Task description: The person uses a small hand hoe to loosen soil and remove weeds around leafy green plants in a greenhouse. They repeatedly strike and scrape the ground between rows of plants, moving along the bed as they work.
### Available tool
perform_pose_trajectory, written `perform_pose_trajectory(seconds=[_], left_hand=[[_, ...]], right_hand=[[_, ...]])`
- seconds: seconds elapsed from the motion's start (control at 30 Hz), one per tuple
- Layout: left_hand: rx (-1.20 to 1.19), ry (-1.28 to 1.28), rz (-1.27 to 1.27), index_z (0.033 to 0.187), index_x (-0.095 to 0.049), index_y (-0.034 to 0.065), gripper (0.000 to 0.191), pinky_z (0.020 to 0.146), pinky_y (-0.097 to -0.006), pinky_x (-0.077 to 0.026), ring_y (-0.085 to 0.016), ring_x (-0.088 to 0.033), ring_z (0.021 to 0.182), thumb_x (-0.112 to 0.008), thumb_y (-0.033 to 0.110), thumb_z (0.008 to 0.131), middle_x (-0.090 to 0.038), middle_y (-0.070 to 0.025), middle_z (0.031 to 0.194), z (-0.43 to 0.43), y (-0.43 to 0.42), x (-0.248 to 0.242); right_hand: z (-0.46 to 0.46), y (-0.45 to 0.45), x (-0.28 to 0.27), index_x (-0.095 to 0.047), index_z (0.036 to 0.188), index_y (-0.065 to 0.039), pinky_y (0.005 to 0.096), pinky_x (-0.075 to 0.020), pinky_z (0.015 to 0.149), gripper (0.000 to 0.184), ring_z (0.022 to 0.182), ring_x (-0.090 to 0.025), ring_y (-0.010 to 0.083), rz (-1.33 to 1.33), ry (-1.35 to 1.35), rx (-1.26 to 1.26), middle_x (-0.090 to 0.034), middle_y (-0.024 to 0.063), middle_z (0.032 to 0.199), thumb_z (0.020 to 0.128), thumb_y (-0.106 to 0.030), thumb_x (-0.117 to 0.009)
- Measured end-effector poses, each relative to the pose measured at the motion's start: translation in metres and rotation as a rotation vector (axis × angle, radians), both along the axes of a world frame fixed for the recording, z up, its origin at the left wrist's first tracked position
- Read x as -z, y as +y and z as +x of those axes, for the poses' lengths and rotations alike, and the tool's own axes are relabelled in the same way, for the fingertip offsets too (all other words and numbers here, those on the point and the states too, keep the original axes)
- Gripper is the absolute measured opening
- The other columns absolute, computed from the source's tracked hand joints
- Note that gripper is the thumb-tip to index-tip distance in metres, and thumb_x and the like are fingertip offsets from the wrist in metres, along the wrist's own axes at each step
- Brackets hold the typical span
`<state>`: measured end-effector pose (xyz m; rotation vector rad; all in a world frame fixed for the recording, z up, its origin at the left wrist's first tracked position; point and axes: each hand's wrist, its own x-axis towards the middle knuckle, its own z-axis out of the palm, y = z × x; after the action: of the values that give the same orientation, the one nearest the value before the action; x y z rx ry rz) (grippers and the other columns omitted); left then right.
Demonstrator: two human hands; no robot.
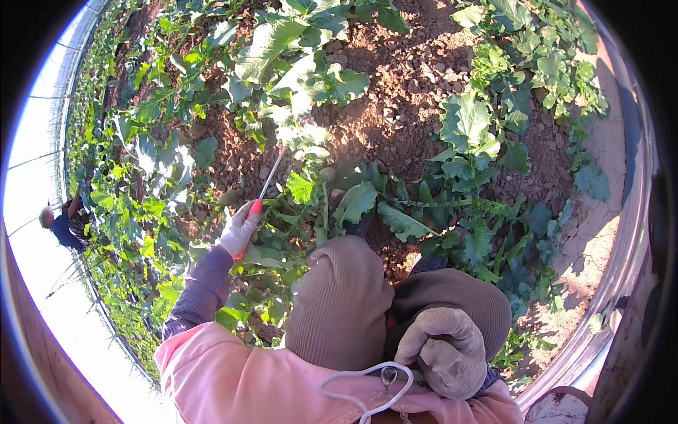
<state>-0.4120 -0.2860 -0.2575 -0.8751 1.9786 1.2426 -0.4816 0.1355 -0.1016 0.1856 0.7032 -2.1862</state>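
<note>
A hand tool [274,170] with a red handle and a slim metal shaft is in my gloved left hand [239,230], reaching out low over the leaves. Its far end is lost among brightly lit foliage [302,132]. Leafy green plants [357,204] with lobed leaves grow right in front of my knees. My right hand [447,350], in a soiled grey work glove, is curled up against my right knee [466,297], and nothing shows between its fingers. My left knee [339,302] is bent beside it, in brown ribbed trousers.
Clumpy brown soil [402,100] lies between the plant rows. More leafy plants [471,127] stand ahead on the right. A dirt strip [588,254] and plastic sheeting [630,212] edge the bed. Another person [69,225] is at the far left. A white cord loop [365,373] hangs before my chest.
</note>
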Motion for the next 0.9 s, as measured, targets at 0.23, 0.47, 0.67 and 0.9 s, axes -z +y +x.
perform_pose_trajectory(seconds=[0.23,0.47,0.67,0.9], left_hand=[[-0.142,-0.152,-0.187,0.137,-0.038,0.0167,0.047,0.034,-0.0261,-0.037,-0.010,-0.044,0.037,-0.047,0.031,0.093,-0.048,-0.0005,0.057,-0.001,-0.015,-0.017],[-0.250,-0.257,-0.282,0.131,-0.046,0.0153,0.046,0.036,-0.0263,-0.039,-0.010,-0.048,0.045,-0.051,0.036,0.091,-0.051,0.0001,0.061,-0.003,-0.012,0.010],[-0.660,-0.020,-0.281,0.126,-0.046,0.0146,0.048,0.042,-0.0349,-0.045,-0.015,-0.051,0.051,-0.048,0.046,0.090,-0.053,-0.0032,0.070,-0.035,-0.020,0.063],[-1.239,0.064,-0.164,0.109,-0.047,0.0067,0.041,0.043,-0.0421,-0.048,-0.025,-0.057,0.055,-0.044,0.043,0.091,-0.056,-0.0100,0.079,-0.054,-0.066,0.104]], right_hand=[[-0.001,-0.001,-0.001,-0.045,0.128,-0.005,0.0214,-0.0375,0.050,0.044,0.064,-0.046,0.0088,0.071,0.063,0.003,-0.060,0.0148,0.088,0.087,0.010,-0.040],[-0.001,0.003,0.001,-0.047,0.124,-0.004,0.0217,-0.0407,0.052,0.041,0.063,-0.051,0.0094,0.046,0.002,-0.004,-0.061,0.0174,0.088,0.086,0.009,-0.041],[0.001,0.007,-0.001,-0.049,0.122,-0.005,0.0273,-0.0492,0.053,0.036,0.067,-0.059,0.0179,0.174,0.108,0.034,-0.061,0.0174,0.088,0.087,0.002,-0.047],[0.004,0.009,-0.008,-0.052,0.120,-0.006,0.0288,-0.0516,0.064,0.033,0.074,-0.059,0.0183,0.247,-0.128,0.040,-0.059,0.0124,0.092,0.088,-0.001,-0.052]])
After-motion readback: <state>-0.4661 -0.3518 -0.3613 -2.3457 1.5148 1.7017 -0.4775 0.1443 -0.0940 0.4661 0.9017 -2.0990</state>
